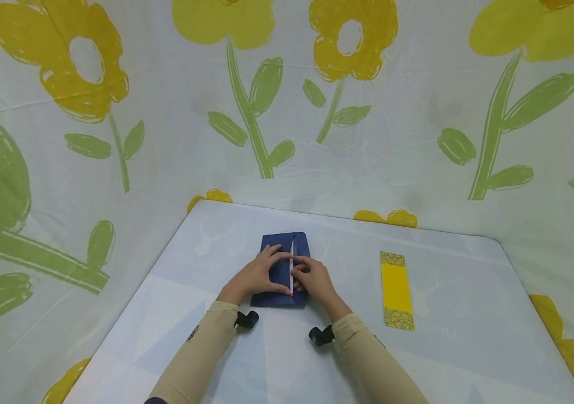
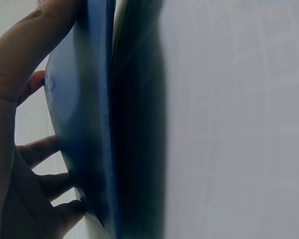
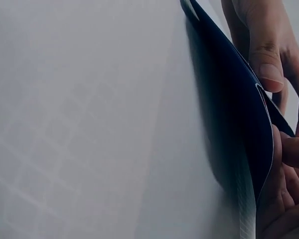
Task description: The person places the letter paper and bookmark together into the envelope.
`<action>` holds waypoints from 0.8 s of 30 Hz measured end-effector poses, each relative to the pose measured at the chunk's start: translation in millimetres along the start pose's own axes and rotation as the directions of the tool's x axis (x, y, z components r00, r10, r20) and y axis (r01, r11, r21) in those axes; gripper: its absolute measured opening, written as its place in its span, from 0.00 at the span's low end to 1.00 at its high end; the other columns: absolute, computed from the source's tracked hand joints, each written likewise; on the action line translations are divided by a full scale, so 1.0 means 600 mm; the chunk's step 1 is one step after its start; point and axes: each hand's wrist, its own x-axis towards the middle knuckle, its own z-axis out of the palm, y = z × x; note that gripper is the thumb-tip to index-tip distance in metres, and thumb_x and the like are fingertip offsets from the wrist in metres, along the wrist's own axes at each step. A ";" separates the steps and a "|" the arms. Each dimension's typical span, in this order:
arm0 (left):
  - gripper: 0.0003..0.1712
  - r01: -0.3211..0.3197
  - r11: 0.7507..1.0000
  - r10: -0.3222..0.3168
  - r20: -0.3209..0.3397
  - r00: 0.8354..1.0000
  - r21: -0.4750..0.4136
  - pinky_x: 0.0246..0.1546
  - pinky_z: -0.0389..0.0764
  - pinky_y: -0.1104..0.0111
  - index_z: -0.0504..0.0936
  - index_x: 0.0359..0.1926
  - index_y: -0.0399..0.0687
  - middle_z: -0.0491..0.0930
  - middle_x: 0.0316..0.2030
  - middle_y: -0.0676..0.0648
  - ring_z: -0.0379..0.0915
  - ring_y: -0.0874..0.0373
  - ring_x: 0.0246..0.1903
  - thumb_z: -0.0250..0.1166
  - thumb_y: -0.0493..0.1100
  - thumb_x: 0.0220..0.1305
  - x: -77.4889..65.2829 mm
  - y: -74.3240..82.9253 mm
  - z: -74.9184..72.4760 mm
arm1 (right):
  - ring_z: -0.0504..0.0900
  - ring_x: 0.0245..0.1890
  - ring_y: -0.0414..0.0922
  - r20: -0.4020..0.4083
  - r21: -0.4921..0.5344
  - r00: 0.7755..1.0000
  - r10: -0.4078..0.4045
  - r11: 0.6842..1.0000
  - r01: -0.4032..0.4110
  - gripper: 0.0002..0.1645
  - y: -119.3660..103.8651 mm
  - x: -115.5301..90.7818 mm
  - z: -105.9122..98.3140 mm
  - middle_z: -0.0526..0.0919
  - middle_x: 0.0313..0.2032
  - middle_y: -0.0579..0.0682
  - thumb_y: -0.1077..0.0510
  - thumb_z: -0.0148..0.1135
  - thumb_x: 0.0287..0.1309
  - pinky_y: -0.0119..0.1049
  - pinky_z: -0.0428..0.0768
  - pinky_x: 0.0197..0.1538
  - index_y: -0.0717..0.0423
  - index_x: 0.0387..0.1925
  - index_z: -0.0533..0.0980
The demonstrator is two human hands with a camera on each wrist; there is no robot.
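I have the dark blue envelope [image 1: 278, 240] flat under both hands, just above the middle of the worktop's [image 1: 468, 365] visible part, its flap side at 3 o'clock. My left hand [image 1: 262, 274] lies spread across it, fingers and thumb extended and pressing; my right hand [image 1: 315, 279] has curled fingers pinching the envelope at its opening. A pale strip with a red edge [image 1: 291, 283] shows in that slit; the rest is hidden, and I cannot tell whether my right fingertips catch it too. From the left wrist, the envelope runs out of view at 12 and 6 o'clock, and a small pale mark on it is too blurred to read. At 3 o'clock, well apart, lies a yellow strip [image 1: 396, 289] with patterned ends. Worktop surface stretches between the two; its far edge runs beyond the envelope at 12 o'clock, its near edge is cut off at 6. Faint deer heads and lettering are printed on it, too washed out to read.
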 end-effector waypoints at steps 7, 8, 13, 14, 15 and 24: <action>0.54 0.006 1.000 -0.006 0.008 1.000 -0.004 0.66 0.63 0.35 0.67 0.73 0.71 0.52 0.79 0.44 0.41 0.37 0.78 0.78 0.71 0.45 -0.001 0.003 -0.001 | 0.84 0.23 0.42 0.031 0.097 0.999 0.030 0.995 -0.033 0.26 0.006 0.002 -0.003 0.87 0.40 0.57 0.67 0.64 0.66 0.38 0.86 0.30 0.63 0.65 0.74; 0.54 0.004 1.000 -0.004 0.007 1.000 -0.005 0.66 0.63 0.35 0.67 0.73 0.70 0.52 0.79 0.43 0.41 0.36 0.78 0.78 0.71 0.45 -0.001 0.003 -0.001 | 0.84 0.23 0.42 0.035 0.103 0.999 0.032 0.994 -0.035 0.26 0.006 0.002 -0.003 0.86 0.39 0.57 0.68 0.63 0.66 0.38 0.86 0.31 0.63 0.65 0.74; 0.54 0.009 1.000 -0.009 0.008 1.000 0.004 0.67 0.62 0.35 0.66 0.73 0.71 0.52 0.79 0.44 0.40 0.37 0.78 0.78 0.71 0.45 0.000 0.002 -0.001 | 0.84 0.24 0.42 0.053 0.127 0.998 0.037 0.991 -0.043 0.27 0.006 0.003 -0.005 0.86 0.40 0.58 0.68 0.63 0.66 0.38 0.87 0.32 0.63 0.66 0.73; 0.54 0.011 1.000 -0.011 0.009 1.000 0.007 0.67 0.62 0.36 0.66 0.73 0.71 0.52 0.79 0.44 0.39 0.38 0.78 0.78 0.71 0.45 0.000 0.002 -0.001 | 0.84 0.24 0.42 0.055 0.131 0.998 0.035 0.990 -0.042 0.27 0.006 0.003 -0.005 0.87 0.40 0.58 0.69 0.63 0.66 0.38 0.87 0.32 0.64 0.66 0.73; 0.55 0.013 1.000 -0.013 0.011 1.000 0.009 0.67 0.62 0.36 0.65 0.73 0.72 0.51 0.79 0.44 0.39 0.38 0.78 0.78 0.71 0.45 0.001 0.001 0.000 | 0.84 0.25 0.42 0.058 0.133 0.998 0.033 0.990 -0.041 0.27 0.006 0.003 -0.005 0.87 0.40 0.58 0.69 0.63 0.66 0.38 0.87 0.32 0.64 0.66 0.73; 0.54 0.004 1.000 -0.004 0.012 1.000 0.006 0.66 0.62 0.35 0.66 0.72 0.72 0.52 0.79 0.44 0.40 0.37 0.78 0.77 0.72 0.44 0.002 -0.001 0.001 | 0.84 0.25 0.41 0.065 0.121 0.997 0.028 0.992 -0.036 0.28 0.010 0.006 -0.003 0.87 0.41 0.58 0.69 0.63 0.66 0.37 0.87 0.33 0.63 0.67 0.72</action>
